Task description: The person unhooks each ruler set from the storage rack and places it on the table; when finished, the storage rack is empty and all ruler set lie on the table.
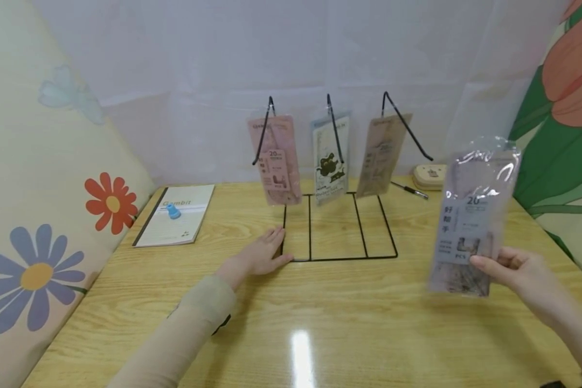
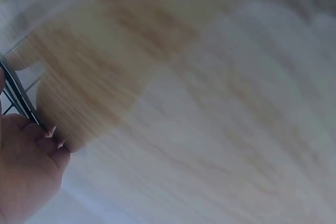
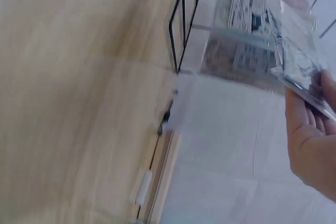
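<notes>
A black wire display rack [image 1: 339, 260] stands on the table with three upright hooks. A pink flat pack [image 1: 283, 170], a white-and-blue pack [image 1: 331, 156] with a dark animal print, and a brown pack [image 1: 383, 156] hang from them. My left hand [image 1: 259, 253] holds the rack's front left corner; the left wrist view shows the fingers [image 2: 39, 142] bent at the dark bar. Off to the right of the rack, my right hand [image 1: 528, 275] pinches a clear-and-lilac plastic pack [image 1: 472, 215] near its lower edge, thumb on the front.
At the back left lies a notebook [image 1: 174, 229] with a small blue object [image 1: 173, 210] on it. Behind the rack's right side are a pen [image 1: 409, 189] and a cream case [image 1: 429, 177]. White cloth [image 1: 199, 108] hangs behind the table.
</notes>
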{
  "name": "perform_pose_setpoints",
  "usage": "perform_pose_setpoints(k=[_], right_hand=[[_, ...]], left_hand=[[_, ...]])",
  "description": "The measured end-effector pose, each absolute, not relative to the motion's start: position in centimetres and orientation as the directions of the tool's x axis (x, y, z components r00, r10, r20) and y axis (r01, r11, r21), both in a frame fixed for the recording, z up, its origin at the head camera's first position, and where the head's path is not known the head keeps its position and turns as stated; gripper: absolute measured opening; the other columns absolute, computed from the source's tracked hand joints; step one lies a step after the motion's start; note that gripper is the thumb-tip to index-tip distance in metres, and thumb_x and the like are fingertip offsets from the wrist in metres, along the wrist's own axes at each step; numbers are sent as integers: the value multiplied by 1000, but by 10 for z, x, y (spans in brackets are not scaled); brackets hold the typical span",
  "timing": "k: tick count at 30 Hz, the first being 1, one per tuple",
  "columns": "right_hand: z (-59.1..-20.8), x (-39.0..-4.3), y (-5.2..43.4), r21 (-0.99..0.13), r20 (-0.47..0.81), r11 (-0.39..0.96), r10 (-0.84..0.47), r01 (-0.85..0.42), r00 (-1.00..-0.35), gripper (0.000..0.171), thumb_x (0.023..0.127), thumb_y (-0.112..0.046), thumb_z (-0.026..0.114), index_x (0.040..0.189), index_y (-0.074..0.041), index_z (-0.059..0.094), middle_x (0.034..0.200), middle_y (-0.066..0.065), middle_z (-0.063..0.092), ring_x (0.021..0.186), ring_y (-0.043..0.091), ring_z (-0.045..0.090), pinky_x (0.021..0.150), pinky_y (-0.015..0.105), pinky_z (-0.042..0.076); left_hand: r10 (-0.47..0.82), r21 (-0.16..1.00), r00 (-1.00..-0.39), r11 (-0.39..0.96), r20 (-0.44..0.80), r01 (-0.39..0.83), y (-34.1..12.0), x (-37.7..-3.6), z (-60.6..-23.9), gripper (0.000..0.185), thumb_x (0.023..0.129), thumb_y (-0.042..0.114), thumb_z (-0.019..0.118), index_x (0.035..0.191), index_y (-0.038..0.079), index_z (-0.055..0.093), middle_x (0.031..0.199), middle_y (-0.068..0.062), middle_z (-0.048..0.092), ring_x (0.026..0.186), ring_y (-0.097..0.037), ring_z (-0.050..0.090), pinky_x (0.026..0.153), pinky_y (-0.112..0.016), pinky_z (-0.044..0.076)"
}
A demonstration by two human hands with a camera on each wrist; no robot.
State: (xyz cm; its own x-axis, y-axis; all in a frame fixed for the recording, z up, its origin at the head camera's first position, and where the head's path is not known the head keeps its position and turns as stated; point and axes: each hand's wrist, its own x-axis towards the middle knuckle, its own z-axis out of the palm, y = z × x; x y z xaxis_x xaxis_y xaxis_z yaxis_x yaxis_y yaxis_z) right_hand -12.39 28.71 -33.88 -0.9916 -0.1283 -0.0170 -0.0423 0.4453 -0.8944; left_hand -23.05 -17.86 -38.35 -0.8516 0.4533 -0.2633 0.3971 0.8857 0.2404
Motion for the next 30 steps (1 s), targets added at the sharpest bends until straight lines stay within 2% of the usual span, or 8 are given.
perform_pose_setpoints(k=[2, 4, 9, 12, 16, 18, 24, 30], right_hand=[[-336, -132, 297, -881, -36, 473, -94, -13, -995, 17, 95, -21, 56, 102, -29, 69, 90, -26, 68, 82, -3, 66, 69, 16, 52], [-335, -142, 304, -863, -63, 505, -74, 17, -995, 21, 94, -24, 58, 112, -18, 68, 89, -24, 69, 79, -2, 66, 68, 18, 53], [-341, -169, 307, -759, -193, 643, -68, 105, -979, 65, 92, -39, 59, 132, 11, 46, 102, 6, 73, 77, -1, 64, 68, 25, 55], [-347, -188, 306, -676, -257, 727, -82, 119, -963, 69, 92, -41, 58, 132, 13, 44, 111, 22, 67, 84, 12, 65, 70, 30, 54], [-353, -212, 300, -568, -323, 816, -104, 105, -941, 72, 89, -44, 61, 128, 14, 48, 116, 30, 60, 97, 32, 61, 77, 39, 52], [-355, -221, 297, -556, -356, 823, -111, 115, -928, 69, 88, -42, 63, 125, 14, 51, 108, 28, 63, 94, 32, 61, 76, 39, 51], [-355, -235, 290, -611, -422, 770, -118, 185, -899, 48, 87, -25, 65, 112, 16, 58, 73, -2, 65, 66, 9, 58, 62, 25, 50], [-355, -235, 289, -596, -436, 776, -98, 206, -894, 37, 85, -24, 67, 91, 12, 62, 69, 0, 62, 62, 9, 56, 58, 24, 49]], left_hand=[[453, 237, -853, 886, -260, 398, -179, -231, -384, 79, 98, 49, 39, 149, -3, 10, 157, -20, 6, 146, -36, 7, 119, -48, 14], [453, 232, -853, 886, -259, 400, -180, -232, -384, 79, 98, 49, 38, 149, -3, 10, 157, -19, 6, 146, -36, 6, 119, -48, 14], [457, 233, -851, 885, -258, 404, -179, -232, -384, 79, 98, 49, 39, 149, -3, 10, 157, -19, 6, 146, -36, 7, 119, -48, 13], [459, 232, -850, 884, -259, 407, -178, -232, -384, 79, 98, 49, 39, 149, -4, 10, 157, -20, 6, 146, -36, 7, 119, -47, 14], [458, 243, -850, 883, -260, 402, -179, -231, -384, 79, 98, 48, 40, 149, -4, 10, 157, -20, 6, 145, -37, 7, 119, -48, 14], [457, 248, -850, 883, -263, 398, -178, -232, -385, 79, 98, 48, 40, 149, -3, 9, 158, -19, 5, 146, -36, 6, 119, -48, 14], [460, 238, -849, 883, -261, 405, -177, -231, -382, 79, 98, 49, 39, 149, -3, 9, 158, -19, 5, 146, -36, 6, 119, -48, 13], [458, 233, -848, 884, -268, 404, -178, -231, -383, 79, 98, 48, 39, 149, -3, 9, 158, -19, 5, 146, -36, 6, 119, -48, 13]])
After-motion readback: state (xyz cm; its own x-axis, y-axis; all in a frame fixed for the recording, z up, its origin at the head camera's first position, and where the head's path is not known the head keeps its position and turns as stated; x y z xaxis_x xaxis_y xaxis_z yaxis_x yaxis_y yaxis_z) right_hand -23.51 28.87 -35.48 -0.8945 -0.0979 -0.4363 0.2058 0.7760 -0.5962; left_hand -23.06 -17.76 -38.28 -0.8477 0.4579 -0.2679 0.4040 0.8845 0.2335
